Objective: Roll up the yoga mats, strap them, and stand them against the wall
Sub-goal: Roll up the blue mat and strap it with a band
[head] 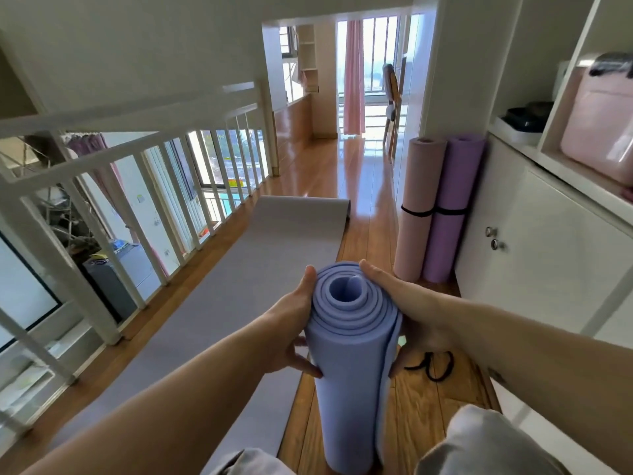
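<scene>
A rolled blue-violet yoga mat [349,378] stands upright on the wooden floor between my knees, its spiral end facing up. My left hand [294,323] grips its left side and my right hand [407,313] grips its right side near the top. A grey mat [239,293] lies unrolled on the floor to the left. A pink rolled mat [416,207] and a purple rolled mat [452,207], each with a black strap round it, stand against the white cabinet. A loose black strap [433,365] lies on the floor right of the mat I hold.
A white railing [137,186] runs along the left edge of the loft floor. White cabinets [548,255] and shelves line the right. Wooden floor [346,173] stretches ahead to a pink curtain [354,77] and a chair [392,104].
</scene>
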`<state>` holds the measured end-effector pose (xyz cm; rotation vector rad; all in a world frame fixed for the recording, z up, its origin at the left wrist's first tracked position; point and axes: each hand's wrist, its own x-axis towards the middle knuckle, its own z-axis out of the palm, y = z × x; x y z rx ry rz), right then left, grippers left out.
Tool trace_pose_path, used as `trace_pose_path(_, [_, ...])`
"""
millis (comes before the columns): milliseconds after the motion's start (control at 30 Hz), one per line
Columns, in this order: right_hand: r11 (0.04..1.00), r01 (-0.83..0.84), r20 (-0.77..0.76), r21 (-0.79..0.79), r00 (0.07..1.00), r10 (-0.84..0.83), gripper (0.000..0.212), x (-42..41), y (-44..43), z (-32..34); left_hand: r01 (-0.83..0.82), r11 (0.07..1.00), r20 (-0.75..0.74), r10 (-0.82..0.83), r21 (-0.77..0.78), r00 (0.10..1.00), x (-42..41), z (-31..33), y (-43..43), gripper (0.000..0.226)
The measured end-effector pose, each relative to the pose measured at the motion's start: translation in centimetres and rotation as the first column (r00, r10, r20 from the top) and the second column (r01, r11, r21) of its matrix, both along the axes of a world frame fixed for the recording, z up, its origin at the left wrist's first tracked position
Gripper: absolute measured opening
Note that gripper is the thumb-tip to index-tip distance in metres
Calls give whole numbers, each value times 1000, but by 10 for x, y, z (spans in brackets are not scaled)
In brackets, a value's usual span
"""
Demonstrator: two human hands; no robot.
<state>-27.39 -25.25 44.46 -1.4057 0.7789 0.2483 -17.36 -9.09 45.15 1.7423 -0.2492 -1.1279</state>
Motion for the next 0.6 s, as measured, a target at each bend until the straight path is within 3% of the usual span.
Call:
trace_pose_path(67, [999,49,0,-5,999,-49,94,0,-2,-4,-22,997,99,29,-74,995,-5,-3,-6,64])
trace_pose_path(133, [996,86,4,-22,996,-86,103,-3,-5,-4,-7,979,363,83,-206,928,-8,-4,-13,52])
trace_pose_path(200, [992,119,-1,-40,993,-119,105,-6,-7,-1,67,966,488,66,-250,870,-11,-6,-19,50])
trace_pose_path(333, [998,54,34,13,998,-54,121,-11,-6,-1,80,973,282,-15,-217,959,-18,2,-14,27])
trace_pose_path(400, [1000,16,51,16,999,-17,126,-12,-4,0,75,981,183,-41,-179,982,-16,3,-12,30])
trace_pose_path(467, [1000,11,43,21,999,-12,122,-11,-4,0,42,985,123,-21,-170,992,-13,4,-10,36])
trace_pose_path(600, [999,29,31,-39,999,-28,99,-8,1,2,49,982,153,-21,-181,988,-7,0,-11,36])
